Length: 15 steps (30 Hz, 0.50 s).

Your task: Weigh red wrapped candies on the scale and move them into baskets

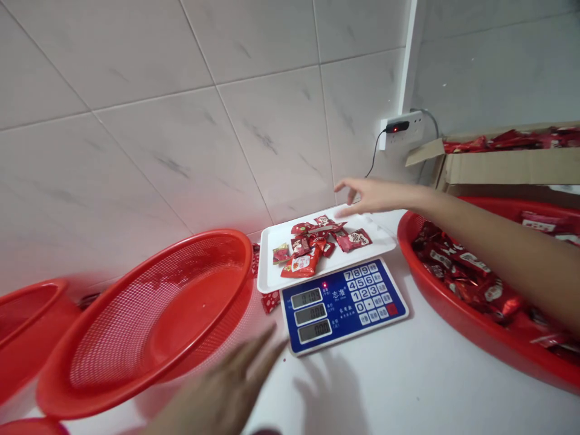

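My right hand [369, 196] reaches across to the far edge of a white plastic tray [376, 240], its fingers at or just above the rim and holding nothing. The tray sits on a blue-faced electronic scale [342, 305]. On the tray lies a loose heap of red-wrapped candy packets [310, 251]. My left hand [222, 386] is blurred and open at the bottom of the view, its spread fingers empty. It hangs over the white table [408, 386], nearest the scale's front left corner and a red mesh basket [113, 353].
A red oval basin [480, 344] full of wrapped packets lies under my right forearm. Behind it stands a cardboard box [512, 168] holding red packets. Another red basket [27, 344] sits at far left. A wall socket [403, 128] with a plugged-in cord is on the tiled wall.
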Tool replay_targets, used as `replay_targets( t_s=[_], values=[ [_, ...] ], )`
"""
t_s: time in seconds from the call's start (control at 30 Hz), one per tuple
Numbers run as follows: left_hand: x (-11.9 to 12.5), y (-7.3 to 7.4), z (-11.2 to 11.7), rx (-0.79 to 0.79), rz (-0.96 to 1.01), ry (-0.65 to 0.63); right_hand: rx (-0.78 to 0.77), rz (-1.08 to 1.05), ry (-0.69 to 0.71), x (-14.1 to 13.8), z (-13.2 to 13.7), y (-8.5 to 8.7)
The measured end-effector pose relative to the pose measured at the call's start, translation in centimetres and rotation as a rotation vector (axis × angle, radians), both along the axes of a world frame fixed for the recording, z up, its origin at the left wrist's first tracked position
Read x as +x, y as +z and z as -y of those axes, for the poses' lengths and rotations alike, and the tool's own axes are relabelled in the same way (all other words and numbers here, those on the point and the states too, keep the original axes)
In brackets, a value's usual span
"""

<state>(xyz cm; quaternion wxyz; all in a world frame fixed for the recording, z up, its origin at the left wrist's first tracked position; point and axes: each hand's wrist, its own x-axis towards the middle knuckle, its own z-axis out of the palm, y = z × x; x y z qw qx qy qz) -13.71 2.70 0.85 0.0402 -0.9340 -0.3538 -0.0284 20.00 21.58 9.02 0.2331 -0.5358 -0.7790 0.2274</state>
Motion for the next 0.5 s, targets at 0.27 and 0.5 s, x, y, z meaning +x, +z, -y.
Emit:
replay_targets(
  t_s=[0.27, 0.5],
  values=[
    [7.5, 3.1, -15.2, -0.367, 0.305, 0.347, -0.138, 0.355, 0.171, 0.0, -1.0, -3.8],
    [9.7, 0.8, -19.7, -0.412, 0.344, 0.241, -0.193, 0.200, 0.409, -1.1, -2.3, -4.6]
  ],
)
